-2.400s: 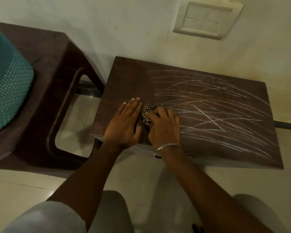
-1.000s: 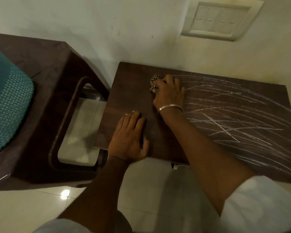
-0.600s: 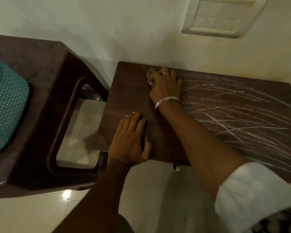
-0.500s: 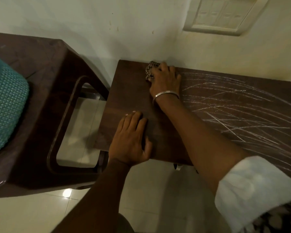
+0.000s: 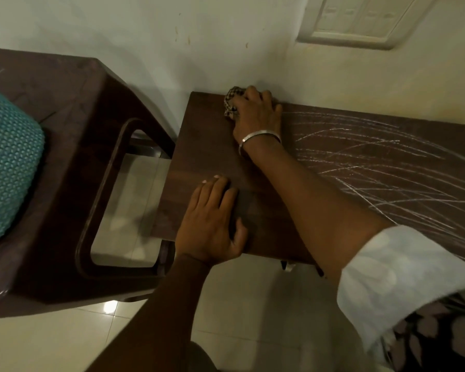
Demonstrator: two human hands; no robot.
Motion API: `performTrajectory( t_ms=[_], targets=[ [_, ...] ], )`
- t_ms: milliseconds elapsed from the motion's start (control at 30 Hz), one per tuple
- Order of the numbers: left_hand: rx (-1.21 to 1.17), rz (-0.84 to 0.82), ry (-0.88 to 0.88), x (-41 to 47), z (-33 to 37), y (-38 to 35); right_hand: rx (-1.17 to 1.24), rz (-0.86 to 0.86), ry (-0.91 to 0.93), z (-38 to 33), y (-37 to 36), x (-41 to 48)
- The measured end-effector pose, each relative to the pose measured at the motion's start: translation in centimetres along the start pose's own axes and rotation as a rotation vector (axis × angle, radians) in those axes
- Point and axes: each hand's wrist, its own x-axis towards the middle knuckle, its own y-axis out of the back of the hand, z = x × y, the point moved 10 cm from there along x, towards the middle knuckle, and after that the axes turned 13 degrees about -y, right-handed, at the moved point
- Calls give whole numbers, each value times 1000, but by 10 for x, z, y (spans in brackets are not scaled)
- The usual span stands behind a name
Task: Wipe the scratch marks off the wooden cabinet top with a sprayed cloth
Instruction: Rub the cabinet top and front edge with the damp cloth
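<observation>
The dark wooden cabinet top [image 5: 207, 157] runs from the centre to the right edge. Its left part is bare of marks, while white scratch marks [image 5: 381, 167] cover the right part. My right hand [image 5: 258, 114], with a metal bangle on the wrist, presses a bunched checkered cloth [image 5: 231, 102] onto the top's far edge by the wall. Most of the cloth is hidden under the fingers. My left hand [image 5: 212, 224] lies flat, palm down, on the near left part of the top, holding nothing.
A dark brown plastic stool [image 5: 73, 162] stands close to the left of the cabinet, with a teal woven basket [image 5: 6, 167] on it. A wall with a switch plate [image 5: 360, 20] rises right behind the cabinet. Pale floor tiles [image 5: 38, 342] lie below.
My right hand has pushed the cloth from the near edge up to the far edge by the wall. My left hand has stayed flat near the front left corner.
</observation>
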Motion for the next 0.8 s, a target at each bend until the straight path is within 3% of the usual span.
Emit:
performTrajectory(
  t_ms=[200, 500, 667, 800],
  targets=[
    [-9, 25, -10, 1, -1, 2, 41, 108, -13, 24, 7, -53],
    [-19, 3, -5, -1, 1, 2, 21, -9, -31, 1, 4, -9],
    [-27, 4, 5, -2, 0, 2, 9, 108, -69, 21, 8, -52],
    [-40, 20, 5, -3, 1, 4, 1, 90, -169, 24, 16, -17]
  ],
)
